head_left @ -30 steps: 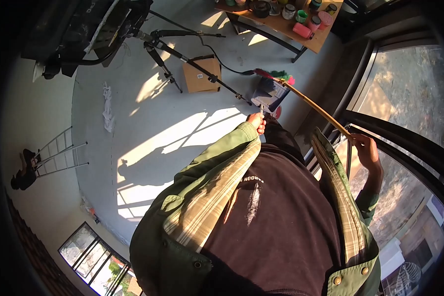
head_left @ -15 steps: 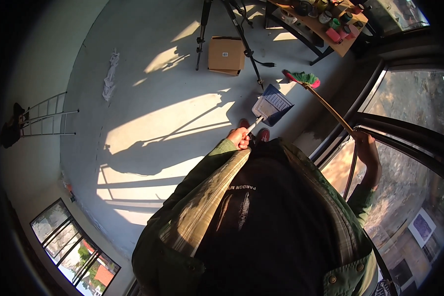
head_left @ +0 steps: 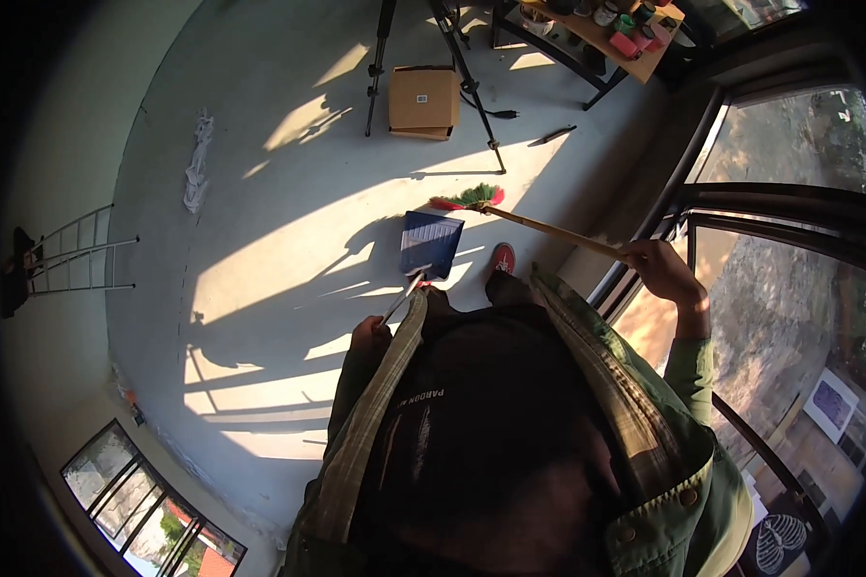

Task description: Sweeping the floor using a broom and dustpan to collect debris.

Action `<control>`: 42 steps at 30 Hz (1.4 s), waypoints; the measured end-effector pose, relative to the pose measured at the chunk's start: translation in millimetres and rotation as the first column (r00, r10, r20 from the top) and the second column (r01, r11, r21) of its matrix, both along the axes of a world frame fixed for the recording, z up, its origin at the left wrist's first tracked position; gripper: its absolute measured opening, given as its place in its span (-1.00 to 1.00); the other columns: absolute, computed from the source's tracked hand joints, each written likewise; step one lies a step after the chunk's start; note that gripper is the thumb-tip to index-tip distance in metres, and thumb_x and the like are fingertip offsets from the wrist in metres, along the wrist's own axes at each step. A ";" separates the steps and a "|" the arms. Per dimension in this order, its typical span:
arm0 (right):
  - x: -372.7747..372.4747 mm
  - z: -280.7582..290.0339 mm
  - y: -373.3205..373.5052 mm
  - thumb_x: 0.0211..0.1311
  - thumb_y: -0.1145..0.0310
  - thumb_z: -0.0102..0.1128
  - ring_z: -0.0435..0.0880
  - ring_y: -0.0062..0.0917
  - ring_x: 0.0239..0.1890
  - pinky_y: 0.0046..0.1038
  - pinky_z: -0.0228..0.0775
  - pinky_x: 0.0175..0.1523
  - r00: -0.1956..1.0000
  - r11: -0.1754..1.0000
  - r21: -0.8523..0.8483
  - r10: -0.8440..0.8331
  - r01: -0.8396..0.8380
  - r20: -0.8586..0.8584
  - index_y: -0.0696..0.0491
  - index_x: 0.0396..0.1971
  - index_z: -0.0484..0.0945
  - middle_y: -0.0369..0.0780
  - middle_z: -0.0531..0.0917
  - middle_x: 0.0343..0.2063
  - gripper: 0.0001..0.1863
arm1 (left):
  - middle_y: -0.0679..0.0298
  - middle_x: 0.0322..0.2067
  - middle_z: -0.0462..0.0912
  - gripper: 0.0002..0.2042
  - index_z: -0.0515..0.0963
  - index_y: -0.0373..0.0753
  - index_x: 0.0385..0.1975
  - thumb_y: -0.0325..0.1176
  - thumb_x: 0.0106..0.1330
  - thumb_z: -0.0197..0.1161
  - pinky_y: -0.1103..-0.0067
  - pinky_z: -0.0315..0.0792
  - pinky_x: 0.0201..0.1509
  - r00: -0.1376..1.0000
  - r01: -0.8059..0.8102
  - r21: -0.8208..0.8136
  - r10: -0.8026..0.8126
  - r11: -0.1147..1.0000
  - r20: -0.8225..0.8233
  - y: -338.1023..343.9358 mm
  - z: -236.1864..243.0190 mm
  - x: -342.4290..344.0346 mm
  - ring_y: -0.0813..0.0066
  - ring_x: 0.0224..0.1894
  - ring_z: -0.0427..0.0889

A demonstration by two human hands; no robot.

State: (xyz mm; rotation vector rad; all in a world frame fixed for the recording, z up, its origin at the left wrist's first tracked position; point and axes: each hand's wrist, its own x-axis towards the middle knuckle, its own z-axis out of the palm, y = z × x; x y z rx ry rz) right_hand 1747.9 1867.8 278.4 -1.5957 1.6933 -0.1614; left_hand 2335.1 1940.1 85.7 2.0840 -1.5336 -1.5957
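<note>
My left hand [head_left: 369, 334] is closed round the pale handle of a blue dustpan [head_left: 429, 244], which lies on the sunlit grey floor just ahead of my feet. In my right hand [head_left: 666, 272], raised out to the right, is the wooden stick of a broom [head_left: 553, 230]. Its red and green bristles [head_left: 473, 197] touch down at the far side of the dustpan, close to its open edge. Beside the pan stands one red shoe [head_left: 503, 258]; the other is mostly hidden by the pan's handle and my jacket.
A cardboard box [head_left: 423, 98] sits between tripod legs [head_left: 471, 96], with a cable plug nearby. A dark pen-like object [head_left: 552, 136] lies beyond the broom. Paint pots crowd a wooden table [head_left: 645, 65]. Windows line the right; a ladder [head_left: 87, 252] and crumpled white cloth [head_left: 198, 162] are left.
The broom head has swept left, from beside the tripod to the dustpan's far edge. My left hand and the dustpan have shifted left and nearer. A dark pen-like object now shows on the floor.
</note>
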 end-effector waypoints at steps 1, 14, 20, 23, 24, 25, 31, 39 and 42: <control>19.3 -8.3 1.9 0.20 0.44 0.11 0.67 -0.07 -0.30 -0.21 0.49 -0.19 0.999 0.999 -0.045 0.006 -0.004 0.032 0.20 -0.27 0.64 0.05 0.66 -0.40 -0.81 | 0.33 -0.61 0.43 -0.78 0.46 -0.26 -0.35 -0.21 0.31 0.14 0.55 0.32 -0.43 0.994 -0.089 0.008 0.090 0.996 -0.057 3.0 -4.8 7.5 0.53 -0.58 0.40; 151.4 -240.7 -39.6 0.20 0.50 -0.01 0.63 -0.05 -0.23 -0.16 0.49 -0.08 0.969 0.960 -0.275 -0.115 0.053 -0.216 0.12 -0.11 0.58 0.04 0.64 -0.36 -0.71 | 0.08 -0.42 0.65 -0.65 0.55 -0.31 -0.24 -0.09 0.30 0.12 0.36 0.51 -0.17 0.991 -0.056 -0.182 0.076 0.982 0.106 31.4 -81.8 190.0 0.16 -0.33 0.65; 163.4 -333.0 -53.0 0.23 0.46 -0.09 0.58 -0.07 -0.06 -0.17 0.47 0.02 0.926 0.966 -0.075 -0.257 0.246 -0.276 0.06 -0.02 0.55 0.01 0.61 -0.19 -0.65 | 0.09 -0.21 0.68 -0.48 0.52 -0.25 0.00 0.06 0.24 0.24 0.39 0.46 0.04 0.962 -0.254 0.113 0.263 0.961 -0.072 26.8 -158.1 249.5 0.18 -0.08 0.65; 175.7 -348.5 -58.4 0.22 0.44 -0.08 0.57 -0.07 -0.05 -0.17 0.46 0.04 0.918 0.943 -0.080 -0.332 0.322 -0.215 0.03 0.00 0.56 0.04 0.60 -0.18 -0.63 | 0.17 -0.32 0.65 -0.43 0.50 -0.29 -0.02 0.14 0.24 0.22 0.45 0.48 -0.09 0.980 -0.125 0.028 0.128 0.992 -0.151 22.9 -130.1 251.7 0.34 -0.23 0.63; 183.6 -348.9 -58.6 0.21 0.42 -0.07 0.59 -0.05 -0.06 -0.18 0.47 0.03 0.908 0.929 -0.050 -0.370 0.368 -0.198 0.05 -0.03 0.57 0.07 0.62 -0.19 -0.65 | 0.21 -0.37 0.63 -0.41 0.49 -0.31 -0.03 0.17 0.25 0.21 0.47 0.48 -0.15 0.985 -0.069 -0.005 0.068 0.998 -0.161 18.0 -117.1 245.7 0.41 -0.29 0.62; 191.5 -346.5 -56.8 0.21 0.41 -0.06 0.60 -0.05 -0.07 -0.18 0.48 0.02 0.914 0.924 -0.045 -0.383 0.380 -0.136 0.06 -0.03 0.57 0.08 0.63 -0.20 -0.65 | 0.25 -0.41 0.59 -0.39 0.48 -0.32 -0.04 0.18 0.24 0.21 0.50 0.47 -0.20 0.964 -0.099 -0.003 0.095 0.995 -0.249 15.4 -103.6 237.5 0.47 -0.34 0.58; 217.0 -317.8 -25.6 0.22 0.41 -0.08 0.67 -0.02 -0.20 -0.19 0.53 -0.08 0.919 0.843 0.374 -0.386 0.386 -0.079 0.08 -0.06 0.59 0.05 0.68 -0.27 -0.65 | 0.39 -0.54 0.44 -0.56 0.41 -0.33 -0.16 -0.01 0.31 0.22 0.62 0.37 -0.40 0.896 -0.244 0.074 0.254 0.967 -0.364 -2.8 -66.2 191.7 0.65 -0.51 0.44; 203.1 -278.8 84.2 0.26 0.47 -0.06 0.66 -0.06 -0.28 -0.22 0.51 -0.16 0.971 0.900 -0.364 -0.225 0.239 0.081 0.11 -0.12 0.60 0.06 0.65 -0.35 -0.72 | 0.41 -0.81 0.26 -0.62 0.35 -0.15 -0.66 -0.10 0.38 -0.01 0.60 0.16 -0.67 0.494 -0.514 0.686 0.832 0.514 -0.252 -27.4 -63.5 163.6 0.59 -0.75 0.25; 199.2 -283.0 74.6 0.26 0.47 -0.06 0.63 -0.05 -0.28 -0.19 0.50 -0.15 0.980 0.906 -0.380 -0.200 0.188 0.010 0.15 -0.10 0.58 0.05 0.64 -0.34 -0.71 | 0.43 -0.89 0.14 -0.56 0.24 -0.04 -0.78 -0.04 0.36 -0.08 0.56 0.02 -0.74 0.462 -0.510 0.724 0.857 0.465 -0.226 -38.4 -55.1 147.4 0.53 -0.82 0.14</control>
